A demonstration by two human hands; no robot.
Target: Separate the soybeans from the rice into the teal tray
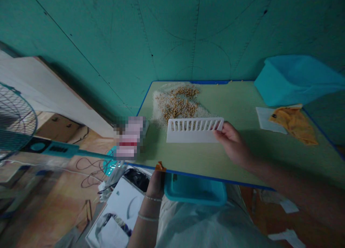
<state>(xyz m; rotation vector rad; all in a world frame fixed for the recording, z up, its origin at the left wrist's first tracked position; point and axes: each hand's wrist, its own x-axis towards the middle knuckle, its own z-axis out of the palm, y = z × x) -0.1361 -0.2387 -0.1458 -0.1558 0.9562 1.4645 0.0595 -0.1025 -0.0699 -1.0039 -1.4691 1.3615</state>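
My right hand grips the right end of a white slotted plastic panel, thumb in front and fingers behind. The panel stands tilted on the pale green table, slots along its upper edge. Directly behind it spreads a heap of round tan beans mixed with fine white grains. My left hand is at the table's front edge, beside a teal basin that sits below the edge against my lap. Its fingers are hidden, so whether it holds the basin does not show.
A blue bin stands at the table's back right, near an orange cloth on a white sheet. A pixelated pink item is at the left edge. A teal fan and white box are left of the table.
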